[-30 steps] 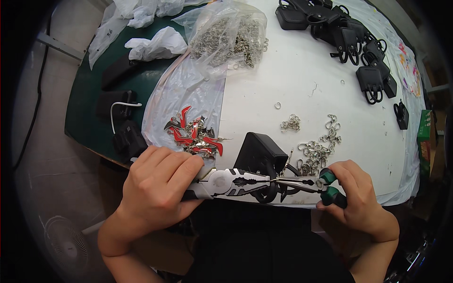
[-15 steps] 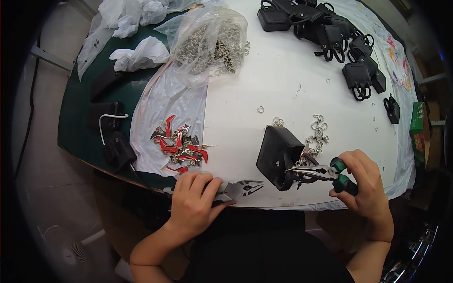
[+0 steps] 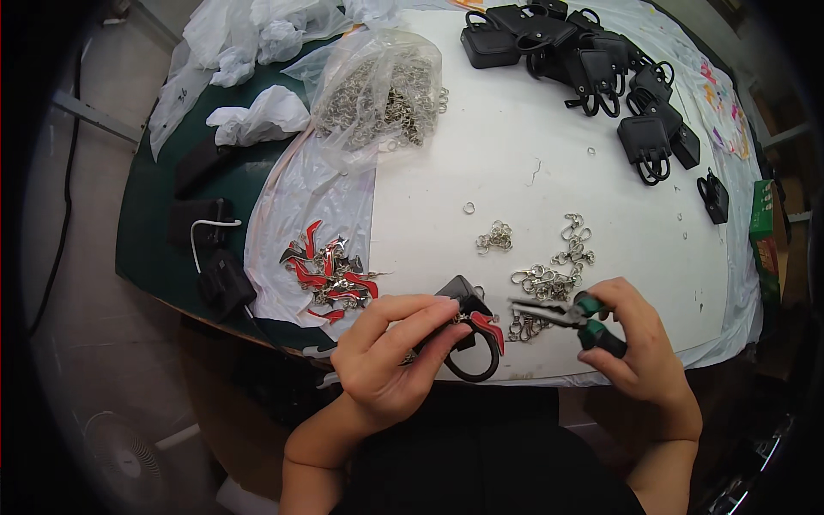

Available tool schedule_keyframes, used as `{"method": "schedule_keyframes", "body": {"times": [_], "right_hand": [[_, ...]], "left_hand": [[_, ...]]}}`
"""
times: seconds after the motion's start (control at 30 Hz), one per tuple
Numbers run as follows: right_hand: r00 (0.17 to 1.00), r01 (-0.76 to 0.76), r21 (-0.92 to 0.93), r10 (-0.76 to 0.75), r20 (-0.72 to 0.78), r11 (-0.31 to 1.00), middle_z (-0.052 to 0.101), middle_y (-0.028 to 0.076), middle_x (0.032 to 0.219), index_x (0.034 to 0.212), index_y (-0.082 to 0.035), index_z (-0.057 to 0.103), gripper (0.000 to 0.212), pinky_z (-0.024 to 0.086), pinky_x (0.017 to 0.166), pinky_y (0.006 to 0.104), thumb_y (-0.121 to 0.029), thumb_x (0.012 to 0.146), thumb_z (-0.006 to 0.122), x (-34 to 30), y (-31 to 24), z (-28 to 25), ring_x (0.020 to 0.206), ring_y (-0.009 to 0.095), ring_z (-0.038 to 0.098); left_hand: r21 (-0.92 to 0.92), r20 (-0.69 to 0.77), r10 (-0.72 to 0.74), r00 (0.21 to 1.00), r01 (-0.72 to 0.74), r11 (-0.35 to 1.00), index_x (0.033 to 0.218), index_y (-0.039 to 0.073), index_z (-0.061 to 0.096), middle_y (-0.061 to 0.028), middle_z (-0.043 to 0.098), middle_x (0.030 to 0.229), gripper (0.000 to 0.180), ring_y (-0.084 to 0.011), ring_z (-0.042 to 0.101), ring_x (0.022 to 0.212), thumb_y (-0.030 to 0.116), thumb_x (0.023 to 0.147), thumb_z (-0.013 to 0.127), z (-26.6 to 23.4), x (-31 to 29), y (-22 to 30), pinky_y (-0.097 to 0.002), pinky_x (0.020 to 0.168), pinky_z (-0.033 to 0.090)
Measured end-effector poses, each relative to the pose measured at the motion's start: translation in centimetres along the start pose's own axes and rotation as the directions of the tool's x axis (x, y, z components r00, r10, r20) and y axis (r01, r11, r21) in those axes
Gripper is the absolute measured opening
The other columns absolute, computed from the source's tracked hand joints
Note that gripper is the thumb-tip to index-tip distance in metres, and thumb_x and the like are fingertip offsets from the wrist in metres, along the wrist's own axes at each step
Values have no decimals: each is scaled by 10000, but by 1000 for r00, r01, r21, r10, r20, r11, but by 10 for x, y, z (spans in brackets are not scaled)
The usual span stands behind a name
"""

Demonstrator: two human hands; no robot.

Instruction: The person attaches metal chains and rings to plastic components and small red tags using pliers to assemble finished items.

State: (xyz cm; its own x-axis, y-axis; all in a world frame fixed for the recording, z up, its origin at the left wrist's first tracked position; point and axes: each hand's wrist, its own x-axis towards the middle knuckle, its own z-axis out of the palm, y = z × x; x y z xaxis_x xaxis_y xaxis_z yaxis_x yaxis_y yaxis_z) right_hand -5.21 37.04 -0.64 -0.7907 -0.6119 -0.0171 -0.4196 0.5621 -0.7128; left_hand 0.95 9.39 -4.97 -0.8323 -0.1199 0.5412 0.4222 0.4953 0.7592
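My left hand [image 3: 386, 356] is closed in a pinch on a small black bag [image 3: 459, 287] close to the table's front edge. The bag's black loop handle [image 3: 495, 365] hangs below my fingertips. Beside them dangles a red high-heel shoe charm [image 3: 489, 333] with small metal links. My right hand [image 3: 639, 343] is wrapped round the green and black handles of needle-nose pliers [image 3: 571, 318]. Their blurred jaws point left toward the bag and look apart from it. Under and behind the jaws lies a pile of silver clasps [image 3: 549, 281].
Red and dark shoe charms [image 3: 330, 279] lie on plastic sheeting at the left. Behind them is a clear bag of metal rings and chain [image 3: 378, 94]. Small links [image 3: 495, 238] lie mid-table, and several black mini bags [image 3: 644, 142] are heaped at the far right.
My left hand has left the other pliers at the front edge and moved right to take the black bag, now with the red shoe charm. The right-hand pliers have drawn away from the bag.
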Motion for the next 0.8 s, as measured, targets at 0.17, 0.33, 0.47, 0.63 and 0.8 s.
{"method": "schedule_keyframes", "body": {"times": [0.17,0.33,0.47,0.63,0.8], "right_hand": [[840,-396,-242,242,-486,886,578,154,1048,1210,40,534,413,453,876,359,-120,862,686,-29,73,-7,953,311,569],[813,-513,-487,218,-540,707,492,177,1322,1363,23,457,596,259,1086,466,-258,888,681,-49,122,-4,1232,350,440],[906,-303,-640,7,-422,706,502,155,1338,1355,-16,494,591,249,1091,467,-263,864,710,-14,89,3,1244,333,446],[957,183,-236,-228,-178,954,668,84,1081,1067,-29,673,260,423,937,394,-138,837,724,81,44,32,1026,272,593],[967,235,-87,-242,-75,968,664,74,999,945,-63,695,160,454,872,384,-149,817,740,150,43,65,969,262,588]], "left_hand": [[6,132,-173,976,174,985,1061,-33,705,-61,631,764,290,-145,556,690,-54,777,755,6,17,-2,-265,644,429],[87,303,-322,897,310,947,1059,-6,714,-93,661,803,244,-192,608,756,25,819,740,1,34,-8,-278,684,464],[-193,260,-463,847,515,835,1034,-41,724,-95,662,884,229,-156,610,825,-22,806,724,-33,29,3,-252,748,456],[-245,117,-508,853,521,818,958,-81,730,-147,630,897,365,-202,569,840,189,713,731,-119,-8,13,-276,756,418],[80,114,-637,762,632,771,875,-71,730,-156,658,812,316,-199,562,756,147,646,724,-213,-62,25,-289,697,400]]}}
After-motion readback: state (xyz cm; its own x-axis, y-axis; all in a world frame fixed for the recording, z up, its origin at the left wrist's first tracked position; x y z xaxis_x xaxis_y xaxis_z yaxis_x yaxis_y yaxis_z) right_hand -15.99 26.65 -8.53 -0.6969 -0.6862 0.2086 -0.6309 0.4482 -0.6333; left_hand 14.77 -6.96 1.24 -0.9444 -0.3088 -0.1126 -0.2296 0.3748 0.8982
